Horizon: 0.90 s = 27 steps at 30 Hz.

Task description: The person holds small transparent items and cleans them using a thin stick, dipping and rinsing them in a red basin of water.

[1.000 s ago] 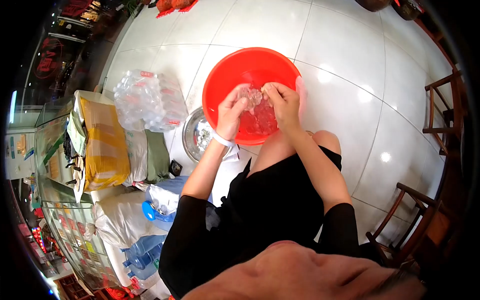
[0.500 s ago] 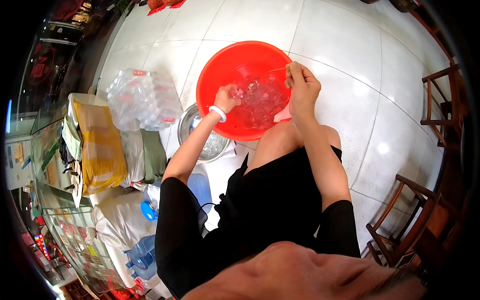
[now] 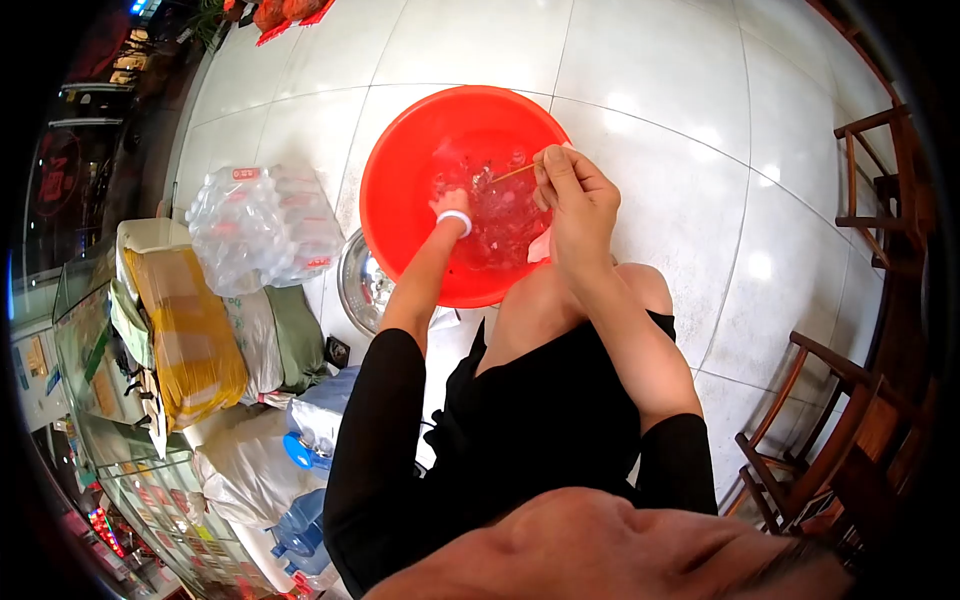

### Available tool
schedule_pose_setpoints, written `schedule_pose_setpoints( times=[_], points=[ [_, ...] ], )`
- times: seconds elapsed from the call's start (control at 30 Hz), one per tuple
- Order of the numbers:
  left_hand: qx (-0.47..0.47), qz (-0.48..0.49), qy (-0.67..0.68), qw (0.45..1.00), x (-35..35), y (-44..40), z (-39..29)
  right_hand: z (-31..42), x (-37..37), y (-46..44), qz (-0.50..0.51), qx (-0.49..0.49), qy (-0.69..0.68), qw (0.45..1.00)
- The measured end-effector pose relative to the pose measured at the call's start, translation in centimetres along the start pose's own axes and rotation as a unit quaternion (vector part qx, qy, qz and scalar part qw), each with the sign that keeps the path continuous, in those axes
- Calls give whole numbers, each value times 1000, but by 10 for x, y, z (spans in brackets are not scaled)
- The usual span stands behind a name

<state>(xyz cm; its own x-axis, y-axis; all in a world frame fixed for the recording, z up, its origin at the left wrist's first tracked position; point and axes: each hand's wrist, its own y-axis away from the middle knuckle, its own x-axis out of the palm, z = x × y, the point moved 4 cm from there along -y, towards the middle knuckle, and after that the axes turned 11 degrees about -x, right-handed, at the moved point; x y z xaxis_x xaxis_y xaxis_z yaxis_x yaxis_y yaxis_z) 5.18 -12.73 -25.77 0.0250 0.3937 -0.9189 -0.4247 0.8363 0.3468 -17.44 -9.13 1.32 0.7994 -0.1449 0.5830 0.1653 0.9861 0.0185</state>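
Observation:
A red plastic basin [image 3: 400, 140] on the floor holds water with many small clear pieces [image 3: 500, 215], too blurred to name. My left hand [image 3: 452, 203], a white bangle at its wrist, reaches down into the basin at the water; its fingers look apart, though their tips blur among the pieces. Over the basin's right rim, my right hand [image 3: 578, 190] pinches a thin wooden stick [image 3: 515, 173] that points left across the water. Tucked beside the basin at the left is a metal bowl [image 3: 352, 285] with clear pieces in it, partly covered by my left forearm.
Shrink-wrapped clear bottles [image 3: 265, 230] stand left of the bowl. Nearer are a yellow-taped box [image 3: 185, 330], sacks [image 3: 295, 335] and blue water jugs [image 3: 300, 525] by a glass case. Wooden chairs [image 3: 810, 420] line the right side. My knees [image 3: 645, 285] touch close to the basin.
My left hand has gone lower into the basin; the small clear piece seen at its fingers no longer shows there. My right hand keeps the stick, now tilted more. The view has shifted slightly.

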Motion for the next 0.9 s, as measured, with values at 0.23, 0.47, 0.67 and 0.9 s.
schedule_pose_setpoints(
  times=[0.23, 0.47, 0.67, 0.9],
  points=[
    [54, 8, 169, 984, 18, -13, 14, -3, 1, -4, 7, 13, -29, 999],
    [24, 17, 216, 976, 41, -28, 16, -2, -1, -2, 16, 25, -30, 999],
    [27, 15, 219, 975, 42, -26, 15, -4, -2, 0, 10, 34, -36, 999],
    [30, 56, 117, 991, 27, -14, 3, -3, -7, -2, -22, 42, 6, 999]
  ],
)
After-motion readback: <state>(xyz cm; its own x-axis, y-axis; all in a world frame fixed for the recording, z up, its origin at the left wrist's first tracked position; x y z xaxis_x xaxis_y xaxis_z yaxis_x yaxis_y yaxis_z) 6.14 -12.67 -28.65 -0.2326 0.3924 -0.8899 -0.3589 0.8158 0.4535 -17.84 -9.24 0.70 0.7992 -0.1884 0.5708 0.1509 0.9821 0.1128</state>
